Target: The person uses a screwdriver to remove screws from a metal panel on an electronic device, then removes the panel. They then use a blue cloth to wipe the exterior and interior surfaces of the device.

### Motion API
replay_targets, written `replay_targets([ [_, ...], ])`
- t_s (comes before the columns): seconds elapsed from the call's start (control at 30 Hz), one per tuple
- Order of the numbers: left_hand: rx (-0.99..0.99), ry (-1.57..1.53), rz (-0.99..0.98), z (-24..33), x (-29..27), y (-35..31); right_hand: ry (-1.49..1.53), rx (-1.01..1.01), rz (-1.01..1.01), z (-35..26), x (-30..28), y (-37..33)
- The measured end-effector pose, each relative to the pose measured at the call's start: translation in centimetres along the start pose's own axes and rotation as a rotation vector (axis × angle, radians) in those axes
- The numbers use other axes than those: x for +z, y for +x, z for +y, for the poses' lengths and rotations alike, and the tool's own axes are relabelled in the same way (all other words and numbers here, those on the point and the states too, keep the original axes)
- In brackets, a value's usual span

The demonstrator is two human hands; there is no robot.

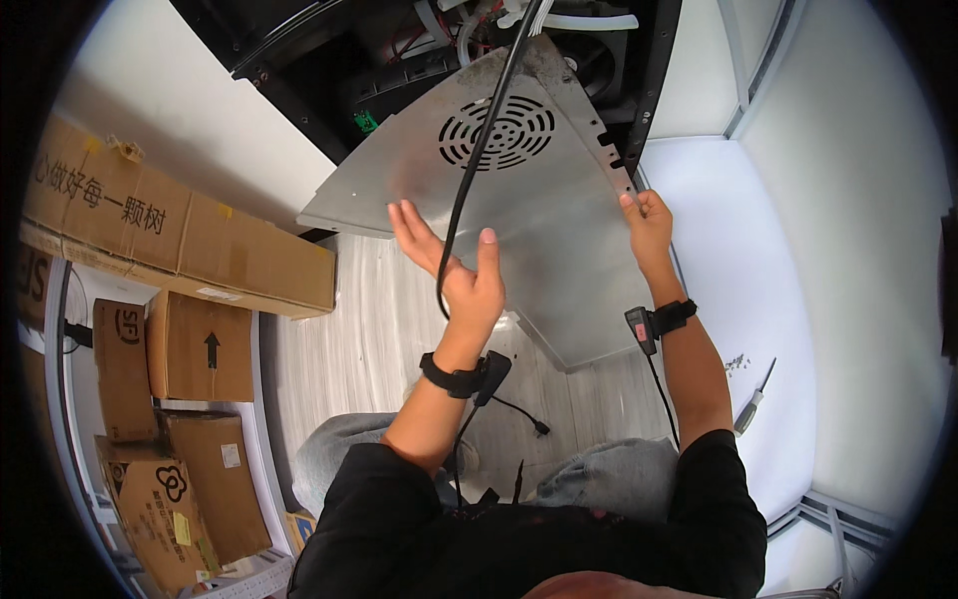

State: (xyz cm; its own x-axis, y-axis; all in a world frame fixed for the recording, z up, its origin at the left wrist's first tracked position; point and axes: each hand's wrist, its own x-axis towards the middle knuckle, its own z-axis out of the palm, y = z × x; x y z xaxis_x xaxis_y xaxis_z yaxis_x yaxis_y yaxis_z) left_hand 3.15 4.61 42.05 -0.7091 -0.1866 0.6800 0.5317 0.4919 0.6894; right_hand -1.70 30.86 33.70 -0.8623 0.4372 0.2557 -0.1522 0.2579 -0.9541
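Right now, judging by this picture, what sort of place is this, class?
Probably a small workshop or storeroom: an open black machine with exposed wires, a screwdriver beside small loose pieces, and stacked cardboard boxes.

1. This looks like a workshop or repair corner that also holds stock.
2. A black machine (329, 75) stands open, wiring exposed, with a vented metal panel (559, 260) in front.
3. On a white worktop (748, 230), a screwdriver (749, 409) and scattered small metal parts (736, 362) lie toward the left edge.
4. Cardboard cartons (205, 349) fill a metal rack (271, 469), a long carton (230, 252) lying across its far end.
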Motion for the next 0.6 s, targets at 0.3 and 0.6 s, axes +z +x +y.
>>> replay_targets([
  [0.3,-0.110,-0.459,0.096,2.1,-4.3,4.8,0.072,-0.024,0.054,1.2,-1.2,-0.2],
  [0.6,-0.592,-1.197,-0.292,2.4,-9.6,10.3,0.179,-0.038,0.143,2.6,-4.8,-0.7],
])
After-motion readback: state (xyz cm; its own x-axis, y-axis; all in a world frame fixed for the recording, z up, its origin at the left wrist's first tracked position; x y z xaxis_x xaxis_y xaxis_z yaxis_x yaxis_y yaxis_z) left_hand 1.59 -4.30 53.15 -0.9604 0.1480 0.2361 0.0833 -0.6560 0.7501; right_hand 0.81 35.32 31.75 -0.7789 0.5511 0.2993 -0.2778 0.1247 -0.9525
